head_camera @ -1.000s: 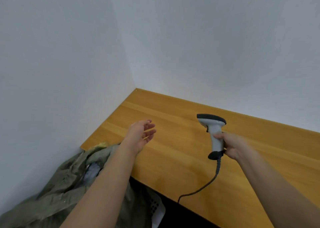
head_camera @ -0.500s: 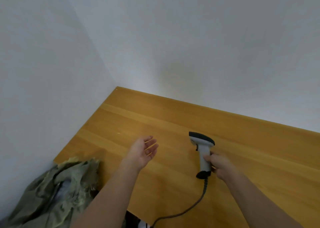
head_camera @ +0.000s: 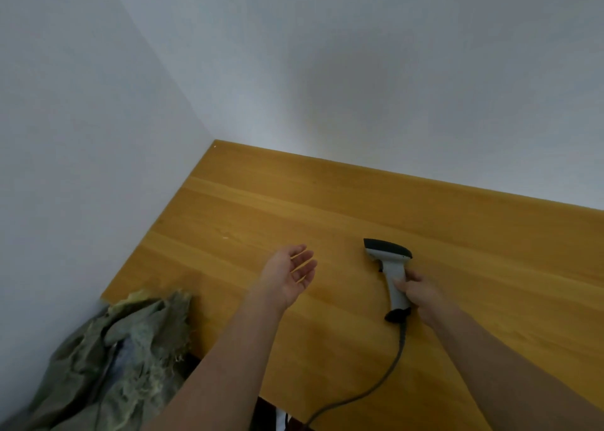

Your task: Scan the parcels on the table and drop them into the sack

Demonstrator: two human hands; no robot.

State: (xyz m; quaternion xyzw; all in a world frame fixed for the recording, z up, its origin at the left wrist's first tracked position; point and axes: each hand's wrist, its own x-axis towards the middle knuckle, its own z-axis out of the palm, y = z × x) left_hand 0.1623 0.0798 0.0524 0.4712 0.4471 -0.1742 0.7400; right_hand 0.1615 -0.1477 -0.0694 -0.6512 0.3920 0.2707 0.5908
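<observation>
So the right hand has its fingers curled around the grip of a grey handheld barcode scanner, dark head pointing away and to the left, hovering low over the tabletop; I can't tell if the butt of the handle is actually touching the wood or just above it. A grey cable runs from the bottom of the handle back toward the near edge and drops off. The left hand is out over the wood just left of the scanner, palm turned up-ish, fingers straight and relaxed, holding nothing. Funny part: no parcels anywhere on the visible wood. The olive-green sack sits slumped off the near-left corner of the tabletop, against the wall, mouth rumpled and frayed, with something pale bluish showing inside that could be a parcel, but it's too murky to call. My read is we're between parcels, or possibly at the end of the batch, scanner ready and free hand waiting. Next move, if any parcels are left, probably needs the head turned toward wherever they are, since the right side of the tabletop runs out of view, then the left hand picks one up and presents its label to the scanner head.
</observation>
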